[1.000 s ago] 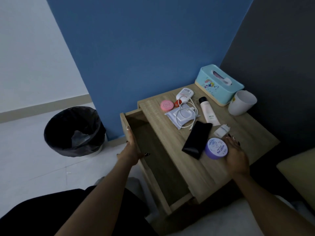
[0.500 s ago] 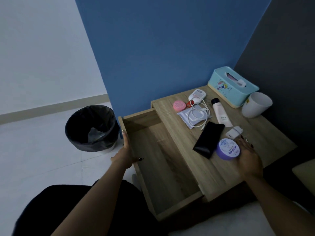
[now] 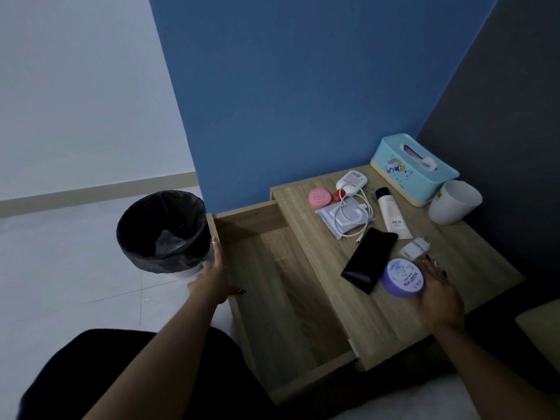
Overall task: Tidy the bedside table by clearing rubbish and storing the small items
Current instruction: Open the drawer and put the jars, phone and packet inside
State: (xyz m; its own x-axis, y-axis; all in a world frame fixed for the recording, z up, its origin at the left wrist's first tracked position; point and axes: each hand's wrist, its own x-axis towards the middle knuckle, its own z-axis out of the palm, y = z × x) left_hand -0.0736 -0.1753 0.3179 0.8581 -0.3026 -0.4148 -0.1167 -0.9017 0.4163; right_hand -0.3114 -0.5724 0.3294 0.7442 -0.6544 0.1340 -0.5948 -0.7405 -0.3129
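The wooden bedside table (image 3: pixel 472 256) has its drawer (image 3: pixel 272 286) pulled far out, and nothing lies inside. My left hand (image 3: pixel 213 275) grips the drawer's front edge. My right hand (image 3: pixel 438 291) is closed around a purple cream jar (image 3: pixel 403 277) standing on the tabletop. Beside the jar lie a black phone (image 3: pixel 369 259) and a white charger plug (image 3: pixel 415 248). Further back are a wipes pack (image 3: pixel 330 221) with a coiled white cable (image 3: pixel 353 213) on it, a white tube (image 3: pixel 392 215), a pink round tin (image 3: pixel 319 197) and a small white bottle (image 3: pixel 351 180).
A turquoise tissue box (image 3: pixel 415 168) and a white cup (image 3: pixel 454 204) stand at the table's back right. A bin with a black liner (image 3: pixel 163 231) sits on the floor left of the drawer. A blue wall rises behind; a cushion edge (image 3: pixel 542 325) shows at right.
The drawer has slid much further out under my left hand. My right hand stays on the purple jar. The view has shifted left, so the table sits further right.
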